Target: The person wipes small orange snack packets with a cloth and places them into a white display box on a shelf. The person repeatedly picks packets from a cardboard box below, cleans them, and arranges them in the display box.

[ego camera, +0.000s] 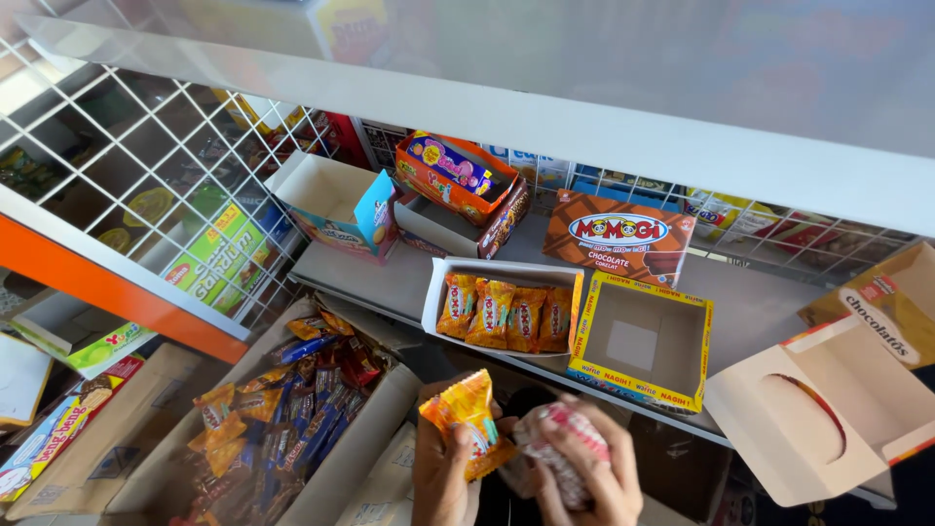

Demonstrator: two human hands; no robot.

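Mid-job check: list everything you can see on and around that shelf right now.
Display box of snack packets: one, white box, four orange packets, shelf front.
Empty box: one, yellow-rimmed, beside it.
Brown box: one, shelf back.
Open blue box: one, shelf left.
Orange box: one, stacked at back.
White open box: one, shelf right.
Carton of mixed packets: one, below the shelf.
Left hand: holds orange packet.
Right hand: holds red-and-white packet.

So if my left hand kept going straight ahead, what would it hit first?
Probably the white display box of orange snack packets, straight ahead of the left hand holding an orange packet; depth is unclear.
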